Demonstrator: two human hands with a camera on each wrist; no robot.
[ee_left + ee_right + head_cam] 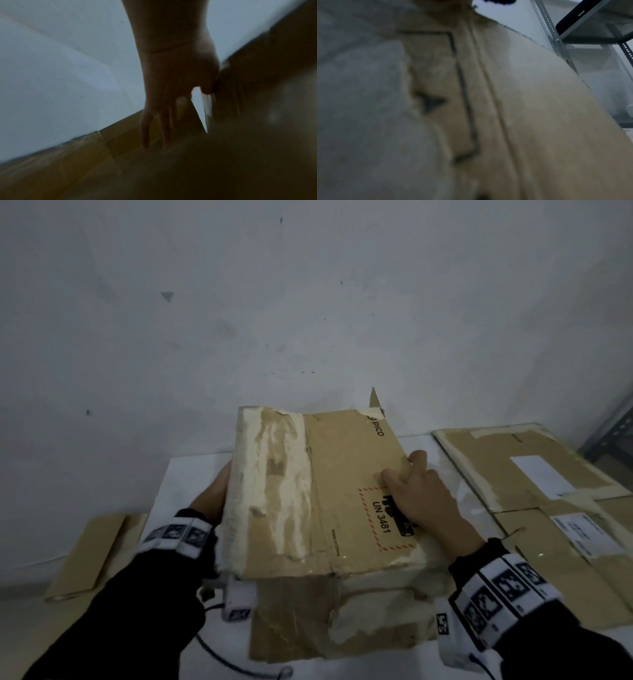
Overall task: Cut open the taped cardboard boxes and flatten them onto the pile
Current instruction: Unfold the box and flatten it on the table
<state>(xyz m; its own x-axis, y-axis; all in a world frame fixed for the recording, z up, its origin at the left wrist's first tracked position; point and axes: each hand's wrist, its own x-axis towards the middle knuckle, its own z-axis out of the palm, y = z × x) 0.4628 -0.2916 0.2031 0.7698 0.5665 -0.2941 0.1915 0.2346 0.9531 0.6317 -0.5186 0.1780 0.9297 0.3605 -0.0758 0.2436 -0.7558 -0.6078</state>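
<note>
While I count one box (318, 491) between my two hands above the white table (191, 474), its long side runs away from me toward the wall (308, 302); my right hand (423, 494) lies on its top face, fingers lightly bent and pressing; my left hand (214, 494) sits at its left side, fingers straight and slightly apart in the wrist view. Two flattened boxes (534, 474) lie on the right and one cardboard piece (92, 553) on the left.

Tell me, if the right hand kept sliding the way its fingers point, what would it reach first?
The right hand lies on top of the cardboard box, fingers pointing away toward the wall. Going on, it would probably cross the box's bare top and run off its far edge near the raised flap; depth is hard to judge.
</note>
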